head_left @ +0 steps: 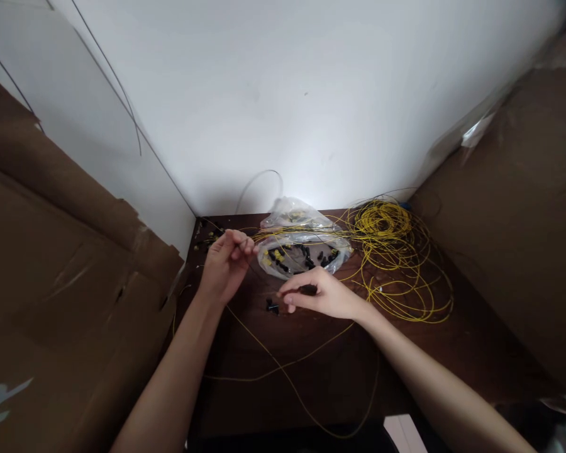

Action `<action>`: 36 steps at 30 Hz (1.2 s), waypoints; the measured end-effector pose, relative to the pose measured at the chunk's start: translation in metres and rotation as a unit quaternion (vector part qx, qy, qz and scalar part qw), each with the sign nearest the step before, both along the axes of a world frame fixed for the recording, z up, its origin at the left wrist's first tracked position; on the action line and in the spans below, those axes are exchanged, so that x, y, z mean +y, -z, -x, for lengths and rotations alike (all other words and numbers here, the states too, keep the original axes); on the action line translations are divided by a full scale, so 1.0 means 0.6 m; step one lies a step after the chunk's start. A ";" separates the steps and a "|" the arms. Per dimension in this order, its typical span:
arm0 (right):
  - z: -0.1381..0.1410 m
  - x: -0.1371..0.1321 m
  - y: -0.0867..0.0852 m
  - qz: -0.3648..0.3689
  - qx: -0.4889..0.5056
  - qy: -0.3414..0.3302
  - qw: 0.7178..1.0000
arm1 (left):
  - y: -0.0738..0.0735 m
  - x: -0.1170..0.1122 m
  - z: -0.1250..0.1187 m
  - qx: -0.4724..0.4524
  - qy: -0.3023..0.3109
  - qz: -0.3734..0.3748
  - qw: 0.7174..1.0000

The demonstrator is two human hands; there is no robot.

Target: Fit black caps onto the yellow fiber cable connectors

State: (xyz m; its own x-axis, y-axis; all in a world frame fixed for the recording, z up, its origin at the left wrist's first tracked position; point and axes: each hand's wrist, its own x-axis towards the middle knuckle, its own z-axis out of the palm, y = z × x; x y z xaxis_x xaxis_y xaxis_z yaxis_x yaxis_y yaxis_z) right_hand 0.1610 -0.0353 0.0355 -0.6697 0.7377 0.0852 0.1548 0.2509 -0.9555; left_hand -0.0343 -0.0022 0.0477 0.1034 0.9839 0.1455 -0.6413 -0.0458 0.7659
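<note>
**Both hands on small parts over a dark table (471,346)**

We note the left hand (227,263) closed, its fingertips pinched tight on a thin strand of the yellow cable (382,221). The bulk of that cable lies coiled at the table's right rear, with strands running left across a clear plastic bag (302,248) of black and yellow pieces. The right hand (323,296) lies low, just in front of the bag, with fingers narrowed and thumb and forefinger holding a small black part (308,289). A loose black piece (272,307) rests on the table just left of those fingertips. Cardboard (75,283) flanks both sides.
</note>
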 end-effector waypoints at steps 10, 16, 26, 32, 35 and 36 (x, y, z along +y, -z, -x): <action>-0.017 0.019 0.009 0.042 0.072 0.100 0.992 | 0.025 -0.012 -0.022 0.401 -0.109 -0.110 0.903; -0.006 0.022 0.011 0.040 0.088 0.164 0.982 | 0.033 -0.033 -0.046 0.591 -0.010 -0.229 0.773; -0.027 0.032 0.014 0.117 0.147 0.172 0.967 | 0.027 -0.015 -0.024 0.444 -0.046 -0.140 0.884; -0.077 0.055 0.010 0.197 0.255 0.147 0.935 | 0.014 0.011 0.013 0.100 -0.108 -0.009 0.989; -0.101 0.064 0.009 0.204 0.281 0.152 0.926 | 0.004 0.018 0.031 0.009 -0.118 0.016 0.993; -0.109 0.065 0.008 0.203 0.286 0.155 0.924 | 0.001 0.019 0.036 -0.017 -0.117 0.026 0.993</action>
